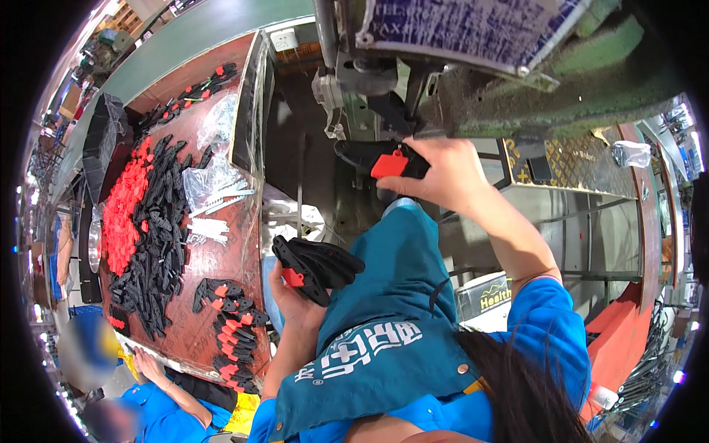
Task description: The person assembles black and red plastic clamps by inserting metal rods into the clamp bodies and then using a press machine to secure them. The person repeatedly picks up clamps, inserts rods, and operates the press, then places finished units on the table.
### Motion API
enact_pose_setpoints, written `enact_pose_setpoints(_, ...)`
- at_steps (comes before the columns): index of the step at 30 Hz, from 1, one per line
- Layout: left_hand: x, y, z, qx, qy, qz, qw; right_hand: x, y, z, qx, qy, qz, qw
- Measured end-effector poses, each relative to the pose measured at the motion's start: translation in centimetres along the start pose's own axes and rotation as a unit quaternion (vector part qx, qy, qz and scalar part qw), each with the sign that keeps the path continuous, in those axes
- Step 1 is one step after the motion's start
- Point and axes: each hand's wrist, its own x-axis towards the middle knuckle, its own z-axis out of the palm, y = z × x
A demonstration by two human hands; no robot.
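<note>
My right hand [449,171] is closed on a curved black plastic part [356,156] with a red tab [389,165] on it. It holds this part just below the head of a green machine [532,103]; whether the part touches the tooling is unclear. Lower and to the left, above my apron-covered lap, my left hand [301,316] grips a fanned bundle of similar black plastic parts [325,262]. A red tab [293,277] shows at the bundle's near side. My left fingers are partly hidden behind the bundle.
On the left stands a reddish table [203,260] with piles of red tabs [125,214], black parts [161,244], white strips [210,230] and a row of black-and-red pieces [235,343]. A co-worker's hand [150,367] is at its near edge. A patterned shelf [580,166] stands right.
</note>
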Motion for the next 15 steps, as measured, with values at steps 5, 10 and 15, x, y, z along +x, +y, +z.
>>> enact_pose_setpoints(5, 1.2, -0.2, 0.0, 0.040, 0.041, -0.022, 0.998, 0.0, -0.9, -0.3, 0.026, 0.034, 0.024, 0.999)
enact_pose_setpoints(10, 0.5, -0.1, 0.9, 0.038, 0.048, -0.051, 0.997, 0.2, -0.8, -0.1, -0.002, 0.054, 0.021, 0.998)
enact_pose_setpoints(15, 0.6, 0.6, 0.4, -0.048, -0.085, -0.096, 0.991, 0.6, -0.2, 0.4, -0.030, 0.133, -0.023, 0.990)
